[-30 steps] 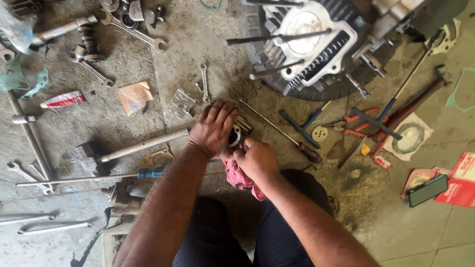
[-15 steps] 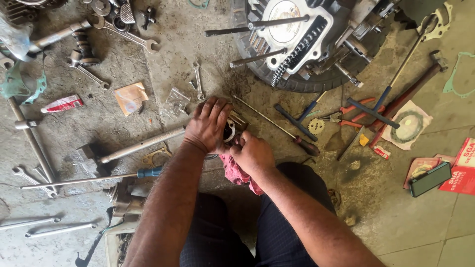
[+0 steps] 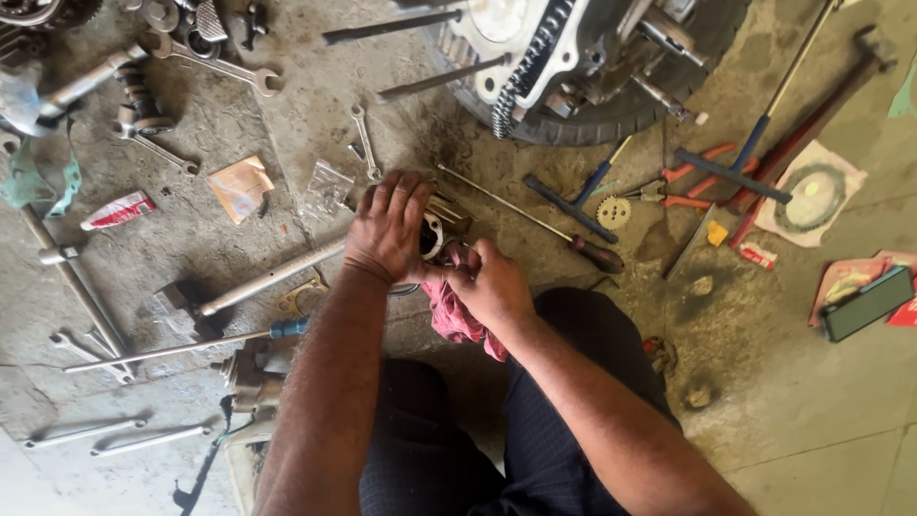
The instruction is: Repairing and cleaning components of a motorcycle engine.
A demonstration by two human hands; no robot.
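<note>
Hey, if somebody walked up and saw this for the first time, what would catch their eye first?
Probably the two hands at the centre: the left hand cups a small round metal part while the right hand presses a pink rag against it. Next, the engine lying on a tyre at the top, and the spanners scattered over the dirty floor.

Both forearms are bare with no sleeves, watch or bands showing, the left hand at about eleven o'clock of the right hand and both ungloved with grimy fingers, while dark, finely patterned trousers cover the legs at six o'clock.
</note>
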